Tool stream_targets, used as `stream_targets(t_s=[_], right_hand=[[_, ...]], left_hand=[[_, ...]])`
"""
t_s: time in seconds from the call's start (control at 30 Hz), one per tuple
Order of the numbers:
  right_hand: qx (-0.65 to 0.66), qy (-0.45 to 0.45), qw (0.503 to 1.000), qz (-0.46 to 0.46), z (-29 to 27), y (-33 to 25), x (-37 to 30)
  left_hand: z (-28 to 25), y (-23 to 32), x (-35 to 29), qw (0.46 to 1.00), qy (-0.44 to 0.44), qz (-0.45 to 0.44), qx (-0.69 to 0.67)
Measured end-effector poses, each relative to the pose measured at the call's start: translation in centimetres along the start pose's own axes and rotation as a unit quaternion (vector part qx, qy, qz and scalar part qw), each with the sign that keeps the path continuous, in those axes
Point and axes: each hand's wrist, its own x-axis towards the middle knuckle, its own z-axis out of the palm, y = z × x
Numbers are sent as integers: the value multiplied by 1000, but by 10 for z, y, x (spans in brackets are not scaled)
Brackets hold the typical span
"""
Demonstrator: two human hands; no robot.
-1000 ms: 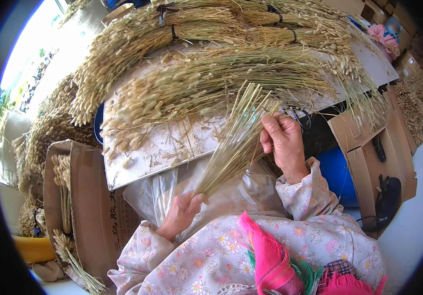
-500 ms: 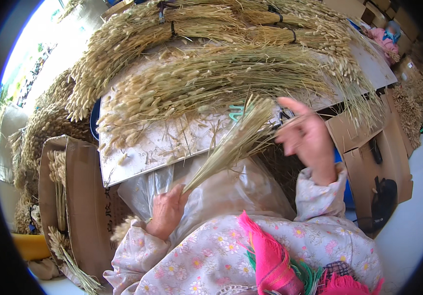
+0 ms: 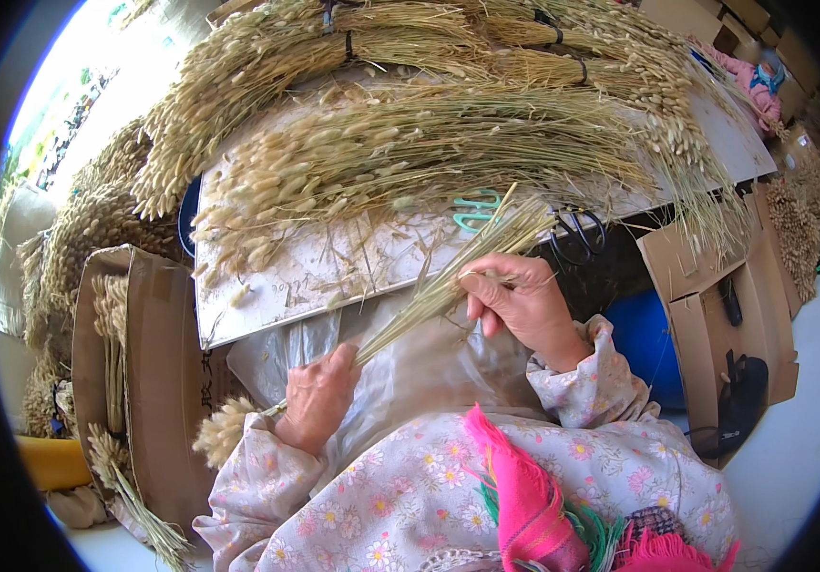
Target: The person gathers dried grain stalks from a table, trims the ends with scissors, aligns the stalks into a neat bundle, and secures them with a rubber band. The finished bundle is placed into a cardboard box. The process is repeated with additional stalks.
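My left hand [image 3: 319, 396] is clamped round a slim bundle of straw-coloured dried grass [image 3: 426, 303]; my right hand [image 3: 515, 300] has come back from the right and pinches its stems, so both hands now steady it. The bundle slants from near left to far right, above the near edge of the white, flat-topped table [image 3: 238, 319]. Its stems fan into uneven far ends; fluffy cream seed heads [image 3: 224, 434] show at near left.

Stems [image 3: 415, 317] partly behind left hand [image 3: 317, 396]
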Motion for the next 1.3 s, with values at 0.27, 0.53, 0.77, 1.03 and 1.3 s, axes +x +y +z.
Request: stream_targets(t_s=[0.27,0.53,0.77,1.03,1.3], right_hand=[[120,-16,992,32,-7,7,-1],[165,140,975,-52,-72,15,-8],[-427,217,877,-21,-106,-34,-15],[-602,-173,696,-351,-4,-41,23],[-500,-187,736,-416,-25,-39,25]], left_hand=[[-7,-23,1,992,51,62,98],[-18,-50,-5,988,82,32,130],[-39,-60,-11,956,88,112,255],[-66,-41,0,919,80,238,303],[-79,-46,-10,914,81,245,313]])
